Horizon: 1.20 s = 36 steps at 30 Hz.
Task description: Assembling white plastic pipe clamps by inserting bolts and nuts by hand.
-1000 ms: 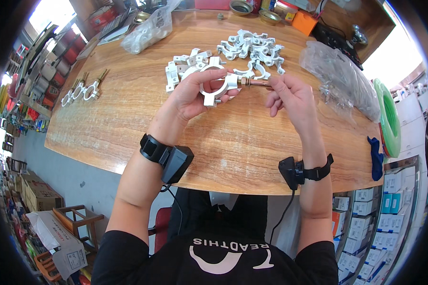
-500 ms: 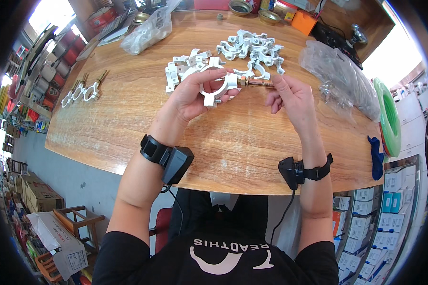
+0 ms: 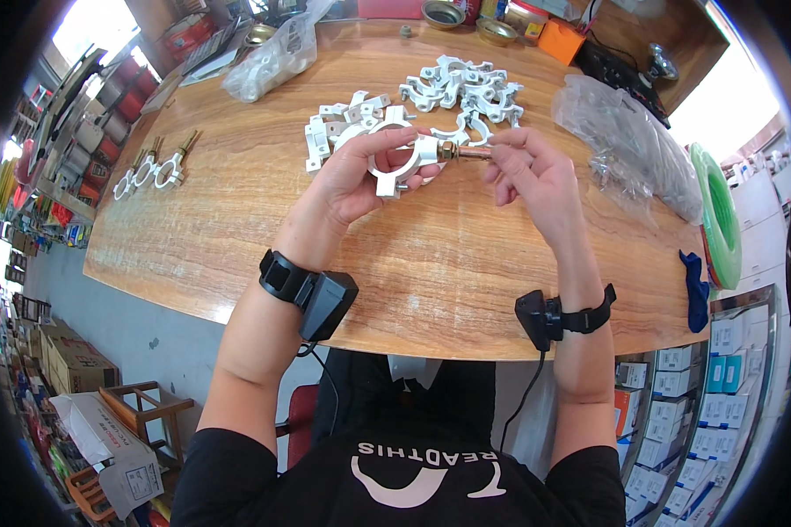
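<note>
My left hand [image 3: 350, 176] is closed around a white pipe clamp [image 3: 427, 151], with its thumb along the top and fingers through the ring. From the clamp's right side a brassy expansion bolt [image 3: 475, 153] points right, and a nut [image 3: 448, 151] sits on it close to the clamp. My right hand [image 3: 538, 176] pinches the bolt's far end between thumb and fingers, which hide the tip. Behind my left hand lies a pile of white clamp pieces [image 3: 316, 145], partly covered by it. Another heap of white clamp halves [image 3: 457, 83] rests farther back.
Several clamps fitted with bolts [image 3: 169, 169] lie at the table's left. A clear plastic bag [image 3: 277, 66] sits at the back left, a larger plastic bag [image 3: 628, 145] at the right. Beyond are metal bowls [image 3: 498, 32], an orange box [image 3: 561, 41] and a green coil [image 3: 716, 215].
My right hand's fingers have shifted left along the bolt toward the clamp, so less of the shaft shows. My left hand and the clamp have stayed in place.
</note>
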Motion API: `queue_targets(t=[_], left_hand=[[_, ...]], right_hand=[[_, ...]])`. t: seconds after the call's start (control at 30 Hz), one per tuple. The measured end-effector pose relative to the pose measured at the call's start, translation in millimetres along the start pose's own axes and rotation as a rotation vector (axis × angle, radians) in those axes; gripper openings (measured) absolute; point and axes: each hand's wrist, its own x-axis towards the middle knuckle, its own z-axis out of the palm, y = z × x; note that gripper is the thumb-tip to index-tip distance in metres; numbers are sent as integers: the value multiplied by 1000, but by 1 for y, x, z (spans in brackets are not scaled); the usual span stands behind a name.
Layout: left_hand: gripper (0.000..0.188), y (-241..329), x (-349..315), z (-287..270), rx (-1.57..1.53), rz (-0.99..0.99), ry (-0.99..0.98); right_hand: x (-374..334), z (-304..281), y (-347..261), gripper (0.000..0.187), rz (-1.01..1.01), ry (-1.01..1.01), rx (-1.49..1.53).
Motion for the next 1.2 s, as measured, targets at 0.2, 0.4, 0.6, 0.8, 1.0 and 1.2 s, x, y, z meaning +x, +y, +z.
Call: queue_targets(t=[0.2, 0.4, 0.6, 0.8, 1.0, 1.2], left_hand=[[31, 0, 0, 0, -37, 15, 12], [31, -1, 0, 1, -3, 15, 24], [31, -2, 1, -2, -6, 8, 29], [30, -1, 1, 0, -32, 10, 66], [26, 0, 1, -3, -63, 40, 56], [26, 0, 0, -2, -49, 54, 67]], right_hand=[[-1, 4, -1, 19, -132, -13, 43], [2, -2, 7, 16, -84, -13, 24], [3, -2, 9, 31, 5, -9, -7], [2, -1, 2, 33, -116, 73, 47], [1, -2, 1, 25, -102, 6, 107], [2, -1, 4, 16, -178, -8, 46]])
